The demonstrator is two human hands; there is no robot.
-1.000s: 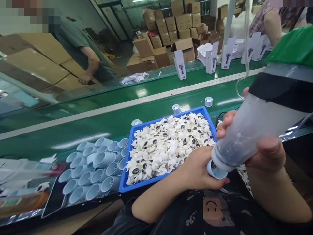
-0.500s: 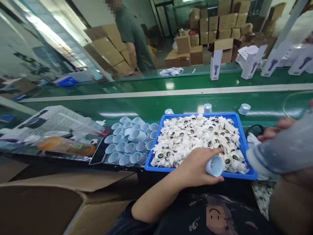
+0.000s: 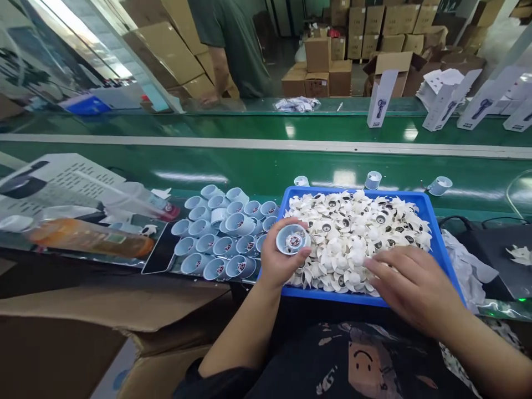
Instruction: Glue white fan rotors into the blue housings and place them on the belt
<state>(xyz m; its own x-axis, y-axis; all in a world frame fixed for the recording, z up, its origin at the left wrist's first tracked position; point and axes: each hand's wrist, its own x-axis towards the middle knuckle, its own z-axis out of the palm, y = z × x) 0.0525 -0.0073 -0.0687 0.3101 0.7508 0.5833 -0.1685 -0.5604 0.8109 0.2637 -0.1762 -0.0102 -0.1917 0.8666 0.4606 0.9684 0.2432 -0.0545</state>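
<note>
While the left hand (image 3: 277, 260) grips one pale blue plastic cup housing (image 3: 292, 239) over the blue plastic tray (image 3: 437, 233), the right hand (image 3: 409, 285) rests open-fingered on white fan impellers (image 3: 353, 238). Judged ongoing: many impellers remain; clustered blue housings (image 3: 220, 235) lie beside the tray.

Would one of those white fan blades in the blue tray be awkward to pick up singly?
Probably. The white fan blades lie heaped with vanes interlocking in the blue tray, so neighbours may lift too. They look thin, light plastic, likely bendable. The right hand rests on the pile; the left hand holds a pale blue housing.
</note>
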